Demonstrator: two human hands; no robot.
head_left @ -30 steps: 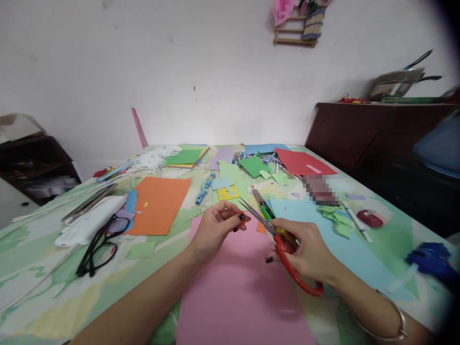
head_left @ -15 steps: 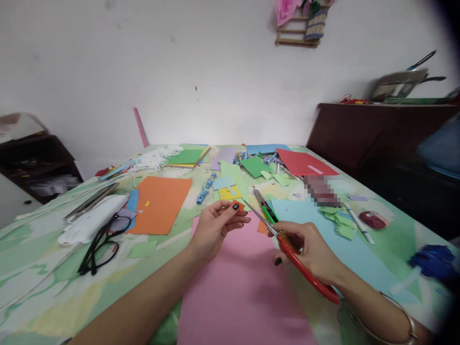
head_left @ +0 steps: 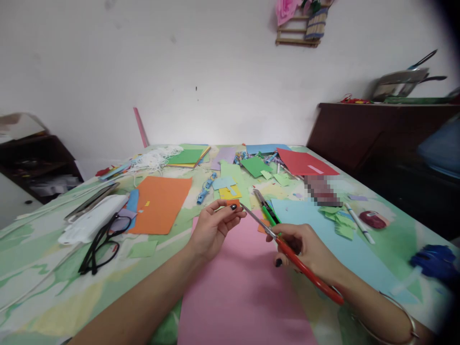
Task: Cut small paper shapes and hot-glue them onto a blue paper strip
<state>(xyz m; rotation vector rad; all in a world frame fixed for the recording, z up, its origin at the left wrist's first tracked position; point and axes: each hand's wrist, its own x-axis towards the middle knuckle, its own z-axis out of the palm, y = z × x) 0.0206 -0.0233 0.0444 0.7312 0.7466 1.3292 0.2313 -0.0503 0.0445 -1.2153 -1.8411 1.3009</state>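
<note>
Between thumb and fingers, my left hand (head_left: 214,230) pinches a small orange paper piece (head_left: 233,203). My right hand (head_left: 305,247) is wrapped round the red handles of the scissors (head_left: 302,266), whose blades point up and left, with the tip at the right edge of the orange piece. Both hands are above a pink sheet (head_left: 240,292). A green utility knife (head_left: 268,208) lies just beyond the scissors, on the edge of a light blue sheet (head_left: 334,249).
An orange sheet (head_left: 161,203), black glasses (head_left: 102,244) and a white power strip (head_left: 93,218) lie on the left. Green scraps (head_left: 339,220), a white pen (head_left: 359,224) and a red sheet (head_left: 304,162) lie on the right. Yellow paper (head_left: 230,192) is beyond my left hand.
My left hand has shifted slightly left and down with the orange piece, which has turned. The scissors' tip has moved left and down, and the blades look closer together.
</note>
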